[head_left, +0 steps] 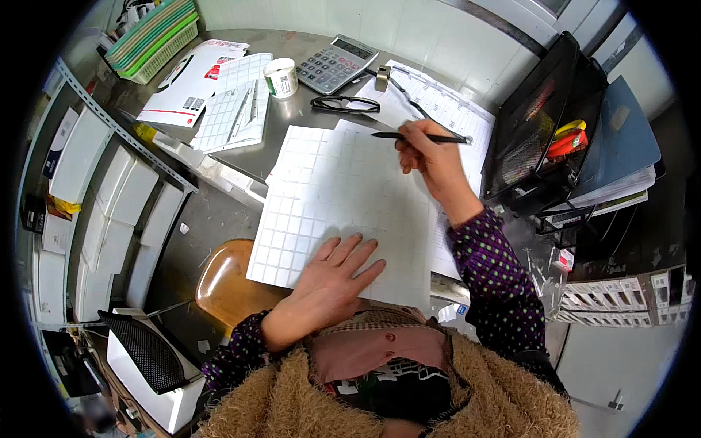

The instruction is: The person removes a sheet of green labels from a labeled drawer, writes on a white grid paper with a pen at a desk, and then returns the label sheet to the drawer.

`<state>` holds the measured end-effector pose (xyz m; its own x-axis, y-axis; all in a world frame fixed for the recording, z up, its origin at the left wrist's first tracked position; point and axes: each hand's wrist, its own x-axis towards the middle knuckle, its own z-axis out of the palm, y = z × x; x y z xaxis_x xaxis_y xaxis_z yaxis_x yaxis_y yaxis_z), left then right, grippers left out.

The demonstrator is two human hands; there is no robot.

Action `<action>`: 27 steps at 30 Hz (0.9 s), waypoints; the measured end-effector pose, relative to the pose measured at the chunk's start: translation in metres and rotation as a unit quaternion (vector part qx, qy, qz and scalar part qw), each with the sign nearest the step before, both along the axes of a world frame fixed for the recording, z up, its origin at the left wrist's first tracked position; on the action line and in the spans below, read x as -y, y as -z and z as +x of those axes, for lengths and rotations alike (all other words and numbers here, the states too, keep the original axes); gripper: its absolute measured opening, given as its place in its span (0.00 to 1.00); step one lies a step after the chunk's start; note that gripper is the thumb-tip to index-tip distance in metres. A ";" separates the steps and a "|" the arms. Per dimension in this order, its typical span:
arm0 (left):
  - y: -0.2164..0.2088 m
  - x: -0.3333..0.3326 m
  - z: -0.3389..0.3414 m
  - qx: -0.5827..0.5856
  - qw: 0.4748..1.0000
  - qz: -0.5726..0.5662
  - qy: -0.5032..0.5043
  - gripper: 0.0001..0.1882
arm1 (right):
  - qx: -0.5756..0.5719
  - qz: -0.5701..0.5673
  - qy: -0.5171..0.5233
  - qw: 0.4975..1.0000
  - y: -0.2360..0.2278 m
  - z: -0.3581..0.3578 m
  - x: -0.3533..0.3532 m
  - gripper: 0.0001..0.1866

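My left hand (pixel 330 281) lies flat and open, fingers spread, pressing on the near edge of the big sheet of white labels (pixel 343 204), which hangs over the desk's (pixel 292 117) near edge. Farther up the sheet, my right hand (pixel 431 157) is closed around a black pen (pixel 423 136). Beyond lie glasses (pixel 345 104), a calculator (pixel 336 64) and a tape roll (pixel 281 77) toward the desk's far edge.

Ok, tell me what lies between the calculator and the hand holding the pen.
In the head view, black-framed glasses lie on the metal desk between the calculator and the right hand.
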<state>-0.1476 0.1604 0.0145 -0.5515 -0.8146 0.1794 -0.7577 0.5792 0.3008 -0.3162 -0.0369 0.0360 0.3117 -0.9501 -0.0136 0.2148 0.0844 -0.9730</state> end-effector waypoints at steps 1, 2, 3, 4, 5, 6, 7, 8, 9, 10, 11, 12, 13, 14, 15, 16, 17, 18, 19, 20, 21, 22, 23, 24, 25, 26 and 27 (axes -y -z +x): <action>-0.003 0.001 -0.001 0.000 1.000 0.003 0.000 0.37 | -0.018 -0.005 -0.016 1.000 0.000 0.008 0.004 0.12; -0.004 0.002 -0.001 0.007 1.000 -0.003 -0.007 0.38 | -0.024 0.014 -0.037 0.999 0.004 0.014 0.007 0.12; -0.004 0.002 -0.002 0.015 1.000 -0.010 -0.019 0.39 | -0.022 0.030 -0.042 0.998 0.015 0.019 0.013 0.12; -0.002 0.003 -0.002 0.016 0.999 -0.016 -0.032 0.40 | -0.017 0.033 -0.014 0.999 0.027 0.025 0.012 0.11; 0.001 0.003 -0.002 0.016 0.999 -0.017 -0.043 0.41 | -0.012 0.036 0.014 0.999 0.036 0.028 0.010 0.10; 0.005 0.003 -0.002 0.014 0.998 -0.013 -0.052 0.42 | -0.014 0.022 0.011 1.000 0.039 0.028 0.008 0.10; 0.008 0.003 -0.002 0.012 0.998 -0.010 -0.061 0.43 | -0.016 0.009 0.009 1.000 0.042 0.026 0.007 0.09; 0.010 0.004 -0.003 0.001 0.998 -0.007 -0.065 0.43 | -0.017 -0.005 0.008 1.000 0.044 0.026 0.007 0.09; 0.010 0.004 -0.003 -0.007 0.998 -0.005 -0.069 0.43 | -0.049 -0.035 0.010 0.998 0.046 0.026 0.007 0.09; 0.011 0.004 -0.004 -0.016 0.997 -0.002 -0.072 0.43 | -0.081 -0.065 0.012 0.994 0.048 0.026 0.008 0.09; 0.012 0.003 -0.005 -0.017 0.997 -0.005 -0.074 0.43 | -0.113 -0.095 0.014 0.989 0.052 0.026 0.009 0.08; 0.014 0.002 -0.006 -0.017 0.997 -0.009 -0.077 0.43 | -0.151 -0.165 0.039 0.974 0.058 0.029 0.011 0.07; 0.016 0.002 -0.007 -0.017 0.997 -0.013 -0.079 0.43 | -0.151 -0.192 0.057 0.968 0.063 0.031 0.012 0.07; 0.015 0.003 -0.007 -0.014 0.997 -0.010 -0.077 0.43 | -0.150 -0.219 0.074 0.961 0.068 0.032 0.012 0.07; 0.014 0.003 -0.008 -0.013 0.997 -0.007 -0.076 0.43 | -0.150 -0.245 0.090 0.953 0.069 0.033 0.012 0.07; 0.013 0.004 -0.008 -0.012 0.997 -0.004 -0.075 0.42 | -0.160 -0.242 0.097 0.952 0.070 0.034 0.012 0.07; 0.013 0.005 -0.008 -0.018 0.997 -0.004 -0.077 0.42 | -0.169 -0.239 0.104 0.951 0.070 0.035 0.011 0.07; 0.014 0.005 -0.009 -0.025 0.997 -0.004 -0.079 0.41 | -0.179 -0.235 0.111 0.949 0.070 0.036 0.010 0.07; 0.014 0.005 -0.009 -0.031 0.996 -0.004 -0.081 0.41 | -0.186 -0.237 0.117 0.947 0.069 0.037 0.009 0.08; 0.014 0.006 -0.010 -0.036 0.996 -0.006 -0.082 0.40 | -0.192 -0.238 0.121 0.944 0.069 0.038 0.008 0.08; 0.014 0.006 -0.010 -0.039 0.996 -0.008 -0.082 0.40 | -0.197 -0.240 0.126 0.942 0.069 0.039 0.007 0.09; 0.014 0.006 -0.010 -0.042 0.996 -0.010 -0.083 0.39 | -0.201 -0.243 0.124 0.941 0.069 0.038 0.007 0.09; 0.014 0.006 -0.011 -0.044 0.996 -0.012 -0.082 0.39 | -0.204 -0.247 0.122 0.939 0.068 0.038 0.007 0.09; 0.014 0.006 -0.010 -0.044 0.996 -0.014 -0.080 0.38 | -0.208 -0.251 0.120 0.938 0.069 0.037 0.007 0.09; 0.014 0.007 -0.010 -0.045 0.996 -0.015 -0.078 0.38 | -0.215 -0.257 0.121 0.934 0.069 0.037 0.008 0.09; 0.015 0.007 -0.010 -0.047 0.996 -0.018 -0.078 0.38 | -0.223 -0.263 0.121 0.931 0.069 0.037 0.009 0.09; 0.015 0.007 -0.010 -0.049 0.996 -0.019 -0.077 0.38 | -0.230 -0.268 0.122 0.928 0.070 0.037 0.009 0.09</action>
